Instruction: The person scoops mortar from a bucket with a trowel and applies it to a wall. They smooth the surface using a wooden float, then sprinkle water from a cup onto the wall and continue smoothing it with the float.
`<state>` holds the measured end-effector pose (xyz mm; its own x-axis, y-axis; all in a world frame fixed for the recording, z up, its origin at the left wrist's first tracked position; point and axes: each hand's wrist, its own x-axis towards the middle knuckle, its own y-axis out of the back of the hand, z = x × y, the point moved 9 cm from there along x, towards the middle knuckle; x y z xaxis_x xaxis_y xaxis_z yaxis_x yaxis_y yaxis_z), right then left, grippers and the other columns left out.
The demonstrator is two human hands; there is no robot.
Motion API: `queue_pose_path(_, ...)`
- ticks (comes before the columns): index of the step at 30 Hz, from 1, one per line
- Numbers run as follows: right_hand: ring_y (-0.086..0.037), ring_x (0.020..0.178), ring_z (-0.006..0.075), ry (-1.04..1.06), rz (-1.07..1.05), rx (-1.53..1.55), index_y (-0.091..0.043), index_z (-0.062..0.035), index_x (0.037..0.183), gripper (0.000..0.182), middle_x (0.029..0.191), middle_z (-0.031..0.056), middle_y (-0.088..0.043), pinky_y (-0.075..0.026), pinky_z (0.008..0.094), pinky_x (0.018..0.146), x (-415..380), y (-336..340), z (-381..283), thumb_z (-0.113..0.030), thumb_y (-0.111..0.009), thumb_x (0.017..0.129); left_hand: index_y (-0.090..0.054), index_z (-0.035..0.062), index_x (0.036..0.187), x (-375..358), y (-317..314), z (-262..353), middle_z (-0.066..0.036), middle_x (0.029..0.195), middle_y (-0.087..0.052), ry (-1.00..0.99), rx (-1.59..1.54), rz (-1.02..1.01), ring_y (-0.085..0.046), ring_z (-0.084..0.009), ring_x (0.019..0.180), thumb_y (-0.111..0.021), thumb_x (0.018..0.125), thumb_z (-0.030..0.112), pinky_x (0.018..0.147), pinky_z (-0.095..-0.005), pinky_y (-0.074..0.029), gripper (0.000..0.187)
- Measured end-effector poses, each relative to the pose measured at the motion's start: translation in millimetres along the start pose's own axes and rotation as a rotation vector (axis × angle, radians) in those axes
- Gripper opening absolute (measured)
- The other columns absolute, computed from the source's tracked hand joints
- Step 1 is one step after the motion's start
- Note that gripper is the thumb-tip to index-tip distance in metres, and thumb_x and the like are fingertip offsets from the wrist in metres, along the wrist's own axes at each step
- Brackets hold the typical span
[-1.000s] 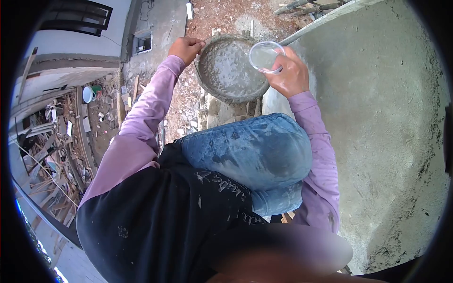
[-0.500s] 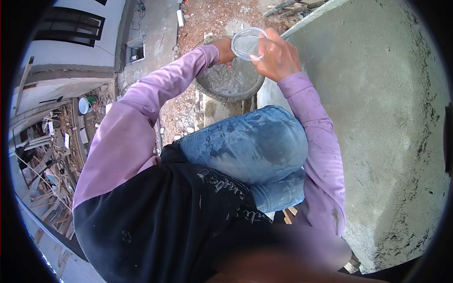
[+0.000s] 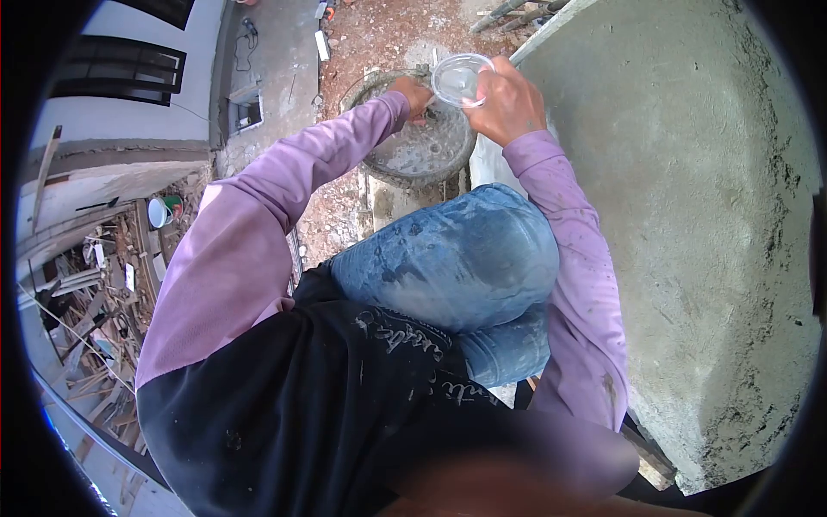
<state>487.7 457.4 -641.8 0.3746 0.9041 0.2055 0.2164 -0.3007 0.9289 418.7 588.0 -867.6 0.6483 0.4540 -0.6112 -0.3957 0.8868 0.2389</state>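
Note:
My right hand grips a clear plastic cup and holds it over a round pan of wet grey mortar. My left hand reaches into the pan, just beside and below the cup; its fingers are partly hidden by the cup and I cannot see whether they hold anything. Both arms wear purple sleeves. My raised knee in wet blue jeans is below the pan.
A freshly plastered grey wall fills the right side. Far below lie red dirt ground, a pile of scrap timber at left, a small bucket and a white building wall.
My left hand moved from the pan's left rim to inside the pan beside the cup. My right hand carried the cup slightly left and up over the pan.

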Motion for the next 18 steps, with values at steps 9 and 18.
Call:
queue_pose_path(9, -0.067, 0.082, 0.0337, 0.201, 0.052, -0.059, -0.061, -0.0042, 0.076, 0.023, 0.097, 0.0095, -0.058, -0.053, 0.0471, 0.066, -5.3, 4.4, -26.1, -0.019, -0.078, 0.073, -0.074, 0.0060, 0.093, 14.9, -12.4, -19.8, -0.016, 0.082, -0.071, 0.113, 0.006, 0.178, -0.070, -0.0297, 0.073, -0.062, 0.092, 0.025, 0.066, -0.0406, -0.056, 0.023)
queue_pose_path(18, -0.065, 0.088, 0.0351, 0.005, 0.245, 0.312, -0.057, -0.0041, 0.065, 0.028, 0.098, 0.0140, -0.065, -0.052, 0.0431, 0.072, -33.8, 25.6, 24.6, -0.017, -0.082, 0.066, -0.072, 0.0064, 0.103, -25.0, 57.0, 80.8, -0.016, 0.083, -0.073, -0.615, 0.144, 0.777, -0.072, -0.0295, 0.074, -0.064, 0.093, 0.027, 0.070, -0.0379, -0.054, 0.024)
